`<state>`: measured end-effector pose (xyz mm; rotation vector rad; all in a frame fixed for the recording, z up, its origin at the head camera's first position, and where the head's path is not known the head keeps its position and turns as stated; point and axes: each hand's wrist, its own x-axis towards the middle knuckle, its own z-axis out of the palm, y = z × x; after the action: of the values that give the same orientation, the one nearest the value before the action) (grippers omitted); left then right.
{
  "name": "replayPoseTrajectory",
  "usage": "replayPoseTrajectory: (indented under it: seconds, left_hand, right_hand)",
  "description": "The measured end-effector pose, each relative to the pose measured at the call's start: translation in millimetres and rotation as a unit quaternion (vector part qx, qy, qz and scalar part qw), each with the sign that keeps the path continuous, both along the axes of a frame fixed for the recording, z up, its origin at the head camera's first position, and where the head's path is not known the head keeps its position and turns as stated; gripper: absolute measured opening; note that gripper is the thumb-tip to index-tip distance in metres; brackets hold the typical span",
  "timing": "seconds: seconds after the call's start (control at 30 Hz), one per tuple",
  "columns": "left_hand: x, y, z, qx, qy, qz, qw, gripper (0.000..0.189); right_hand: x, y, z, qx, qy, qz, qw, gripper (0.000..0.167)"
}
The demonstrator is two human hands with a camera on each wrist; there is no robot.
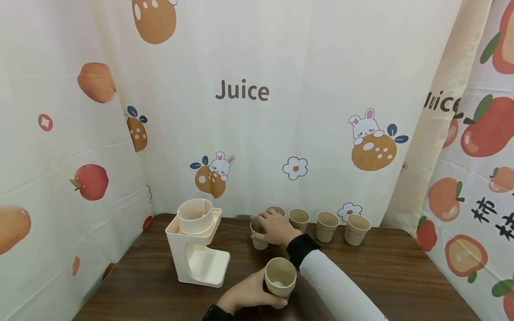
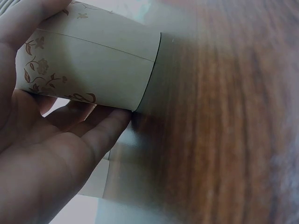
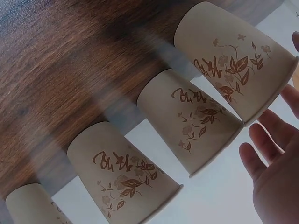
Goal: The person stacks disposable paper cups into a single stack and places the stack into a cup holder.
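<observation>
In the head view my left hand [image 1: 250, 292] holds a stack of nested beige paper cups [image 1: 280, 273] upright near the table's front, open ends up. In the left wrist view, that hand's fingers curl around the printed side of the cup stack [image 2: 93, 58]. My right hand [image 1: 277, 228] reaches across to a single paper cup [image 1: 260, 244] at the left of the others, with its fingers over the rim. The right wrist view has this cup [image 3: 236, 60] largest, its rim between the thumb and fingers [image 3: 264, 144]. Its base stands at the wooden surface.
Several more paper cups [image 1: 327, 226] stand in a row along the back, to the right. On the left is a cream plastic stand [image 1: 180, 258] with a round open holder [image 1: 196, 217] on top. A printed curtain [image 1: 281, 125] hangs right behind the brown wooden table [image 1: 385, 276].
</observation>
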<state>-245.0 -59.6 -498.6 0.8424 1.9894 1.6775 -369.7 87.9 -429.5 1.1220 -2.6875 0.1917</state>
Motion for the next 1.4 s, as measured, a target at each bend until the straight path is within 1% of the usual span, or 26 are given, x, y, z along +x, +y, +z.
replayPoseTrajectory:
  seconds: [0.1,0.3,0.53,0.67,0.77,0.93,1.07,1.13,1.27,1.4]
  left_hand:
    - [0.3,-0.1,0.2,-0.003,-0.004,0.002,1.0,0.074]
    - [0.8,-0.1,1.2,-0.006,-0.007,0.003,1.0,0.073]
    - [0.7,-0.5,0.5,-0.002,0.002,0.001,1.0,0.073]
    - [0.5,-0.4,0.3,0.0,0.002,-0.002,1.0,0.073]
    - [0.7,-0.6,-0.2,0.003,0.007,-0.005,1.0,0.073]
    - [1.3,0.0,-0.1,0.003,0.018,-0.001,0.9998,0.073]
    - [0.9,1.4,1.0,0.001,0.013,0.002,0.9999,0.073]
    - [0.7,1.5,1.6,0.0,0.004,0.002,1.0,0.073]
    - [0.7,0.8,1.9,0.001,-0.002,-0.002,1.0,0.073]
    - [1.4,0.4,1.8,0.002,-0.002,-0.005,1.0,0.073]
  right_hand:
    - [-0.7,0,-0.9,0.009,0.001,-0.002,1.0,0.05]
    - [-0.1,1,1.1,0.003,-0.003,0.003,1.0,0.044]
    - [2.5,3,5.5,-0.009,-0.048,-0.009,0.9988,0.045]
    - [5.2,5,6.1,-0.009,-0.073,-0.019,0.9971,0.045]
    - [8.6,7,7.6,-0.016,-0.089,-0.018,0.9957,0.044]
    - [14.5,11,12.2,-0.032,-0.124,-0.01,0.9917,0.043]
    - [18.1,16,12.8,-0.045,-0.146,0.0,0.9883,0.044]
    - [20.2,18,12.7,-0.052,-0.153,0.003,0.9868,0.044]
    - [23.5,22,11.5,-0.057,-0.171,-0.008,0.9837,0.045]
    - [25.1,25,9.4,-0.057,-0.176,-0.012,0.9827,0.046]
